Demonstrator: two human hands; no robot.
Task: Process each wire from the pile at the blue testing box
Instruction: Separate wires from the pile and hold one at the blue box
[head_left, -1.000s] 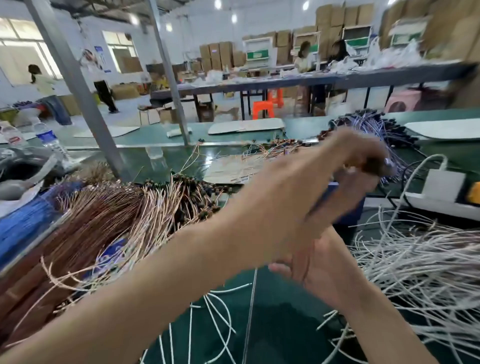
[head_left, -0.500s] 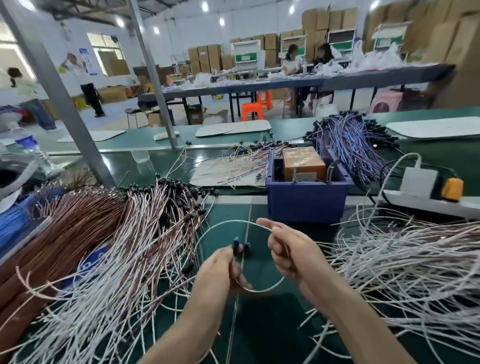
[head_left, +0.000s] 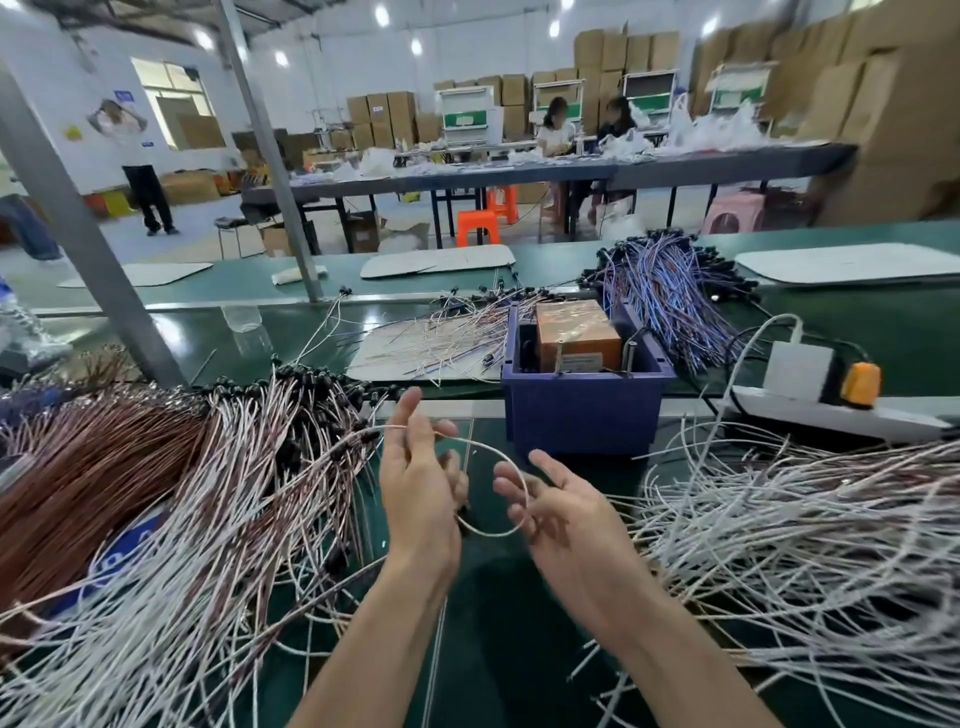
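Readying wire (head_left: 493, 450): left hand (head_left: 421, 488) grip grasping loop, right hand (head_left: 566, 514) released. Next, likely: aligning ends with blue testing box (head_left: 582, 410).

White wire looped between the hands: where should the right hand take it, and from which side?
Probably best to pinch the white wire on the free right arc of its loop, coming from the right with the right hand. That stretch curves clear in the air beside its fingers, and the left hand holds the loop's other side.

Testing box (head_left: 582, 410) behind hands (head_left: 498, 499), wire piles (head_left: 171, 493) either side
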